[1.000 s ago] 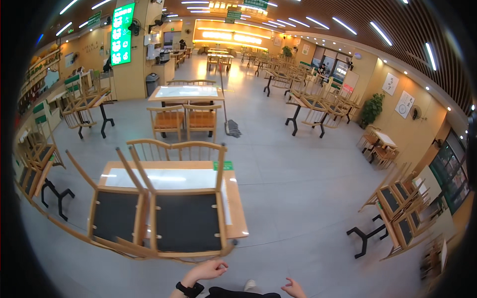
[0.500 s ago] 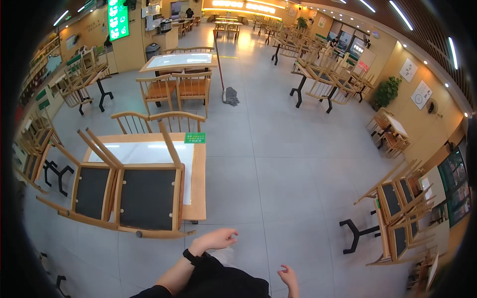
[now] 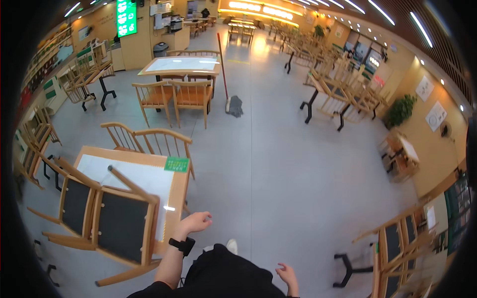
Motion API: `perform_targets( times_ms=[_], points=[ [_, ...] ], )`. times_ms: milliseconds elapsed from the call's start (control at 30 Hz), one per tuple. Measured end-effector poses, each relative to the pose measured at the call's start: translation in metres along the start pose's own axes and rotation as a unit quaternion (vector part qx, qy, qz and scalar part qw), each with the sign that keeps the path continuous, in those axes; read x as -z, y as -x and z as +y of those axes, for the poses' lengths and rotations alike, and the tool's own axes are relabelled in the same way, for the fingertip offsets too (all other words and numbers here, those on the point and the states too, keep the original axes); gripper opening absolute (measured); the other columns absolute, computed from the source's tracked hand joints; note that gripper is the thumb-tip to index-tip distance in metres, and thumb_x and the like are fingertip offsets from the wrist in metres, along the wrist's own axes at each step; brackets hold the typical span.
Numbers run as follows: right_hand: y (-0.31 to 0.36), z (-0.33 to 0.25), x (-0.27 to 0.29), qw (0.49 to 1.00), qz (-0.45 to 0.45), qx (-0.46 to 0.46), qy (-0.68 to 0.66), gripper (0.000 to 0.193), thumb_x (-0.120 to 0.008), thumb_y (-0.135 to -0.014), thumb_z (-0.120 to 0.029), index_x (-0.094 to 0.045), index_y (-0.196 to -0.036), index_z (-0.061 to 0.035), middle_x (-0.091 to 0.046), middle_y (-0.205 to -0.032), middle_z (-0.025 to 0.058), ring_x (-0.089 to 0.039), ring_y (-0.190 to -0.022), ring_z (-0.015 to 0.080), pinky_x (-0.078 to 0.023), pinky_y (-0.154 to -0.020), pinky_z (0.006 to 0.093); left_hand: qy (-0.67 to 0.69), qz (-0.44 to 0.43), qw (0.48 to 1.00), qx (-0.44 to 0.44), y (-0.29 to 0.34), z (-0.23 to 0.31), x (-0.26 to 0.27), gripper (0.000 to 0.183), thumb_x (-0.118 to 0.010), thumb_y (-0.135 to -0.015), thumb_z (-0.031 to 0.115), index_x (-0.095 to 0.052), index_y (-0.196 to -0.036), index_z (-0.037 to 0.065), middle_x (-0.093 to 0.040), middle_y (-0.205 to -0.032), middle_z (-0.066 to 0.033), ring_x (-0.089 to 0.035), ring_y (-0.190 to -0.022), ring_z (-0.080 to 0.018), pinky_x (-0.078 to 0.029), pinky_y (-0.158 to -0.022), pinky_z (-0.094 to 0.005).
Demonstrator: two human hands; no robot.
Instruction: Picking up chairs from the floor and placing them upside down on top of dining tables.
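Observation:
My left hand (image 3: 197, 222), with a black watch (image 3: 182, 245) on its wrist, hangs just beyond the right edge of a wooden table (image 3: 177, 185). Its fingers are loosely bent and hold nothing. Low in the picture, my right hand (image 3: 285, 273) is away from any furniture, its fingers slightly apart. Two upturned chairs rest on the near side of that table, the closer one (image 3: 120, 224) and another (image 3: 77, 204) to its left, dark seat undersides showing. A green sign (image 3: 177, 164) lies on the far right corner. Two more chairs (image 3: 164, 140) stand upright behind the table.
A mop (image 3: 234, 106) with a red handle leans against a farther table (image 3: 181, 64) with upright chairs. Upturned chairs (image 3: 396, 243) sit on a table at the right; more stacked tables (image 3: 338, 92) stand far right. Grey tiled floor (image 3: 293, 164) runs between.
I have moved forward, past the upturned chairs, and the near table now lies lower and further left. My left hand has come alongside the table's right edge. Both hands remain without anything in them.

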State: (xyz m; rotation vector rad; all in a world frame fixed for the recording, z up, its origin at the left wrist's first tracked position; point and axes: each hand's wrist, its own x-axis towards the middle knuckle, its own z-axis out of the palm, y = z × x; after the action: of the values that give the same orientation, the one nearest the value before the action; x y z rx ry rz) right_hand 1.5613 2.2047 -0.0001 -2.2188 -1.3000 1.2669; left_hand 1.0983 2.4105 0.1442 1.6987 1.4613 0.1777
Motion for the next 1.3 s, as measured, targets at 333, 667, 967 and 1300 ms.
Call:
perform_targets(
  times_ms=[333,667,967,1300],
  points=[
    [-0.205,-0.068,0.093,1.000,0.025,0.012,0.015,0.045,-0.072,-0.079,-0.021,-0.065,-0.121,-0.0071,-0.073,-0.087,0.0138,-0.069,-0.081,0.0207,-0.054,-0.075,0.0339,0.068,0.068,0.995,-0.015,-0.171,0.013,0.070,0.040,-0.059,-0.093,0.026,-0.057,-0.125,0.003,-0.065,-0.111,-0.0184,-0.062,-0.105,-0.0328,-0.050,-0.088,-0.0400],
    [-0.485,-0.248,0.200,0.998,-0.003,0.056,-0.020,0.043,-0.069,-0.081,-0.017,-0.064,-0.122,-0.0054,-0.070,-0.084,0.0099,-0.066,-0.070,0.0141,-0.050,-0.058,0.0293,0.637,0.264,0.707,0.158,-0.382,-0.124,0.132,0.025,-0.061,-0.093,0.028,-0.061,-0.109,0.009,-0.063,-0.097,-0.0050,-0.062,-0.090,-0.0191,-0.051,-0.079,-0.0355],
    [-0.674,-0.577,0.170,0.952,-0.092,0.239,0.167,0.041,-0.063,-0.083,-0.022,-0.064,-0.122,-0.0088,-0.072,-0.098,0.0168,-0.069,-0.091,0.0296,-0.055,-0.082,0.0383,0.591,0.440,0.581,0.346,-0.444,-0.217,0.191,0.020,-0.065,-0.081,0.016,-0.055,-0.096,0.008,-0.051,-0.085,-0.0056,-0.049,-0.074,-0.0190,-0.044,-0.067,-0.0369],
    [-0.810,-0.834,-0.042,0.782,-0.361,0.407,0.304,0.043,-0.062,-0.088,-0.024,-0.059,-0.129,-0.0095,-0.070,-0.101,0.0175,-0.067,-0.095,0.0326,-0.053,-0.084,0.0408,0.687,0.478,0.405,0.368,-0.507,-0.268,0.231,0.011,-0.061,-0.078,-0.006,-0.056,-0.088,-0.004,-0.057,-0.069,-0.0110,-0.056,-0.055,-0.0219,-0.047,-0.049,-0.0328]
  ],
)
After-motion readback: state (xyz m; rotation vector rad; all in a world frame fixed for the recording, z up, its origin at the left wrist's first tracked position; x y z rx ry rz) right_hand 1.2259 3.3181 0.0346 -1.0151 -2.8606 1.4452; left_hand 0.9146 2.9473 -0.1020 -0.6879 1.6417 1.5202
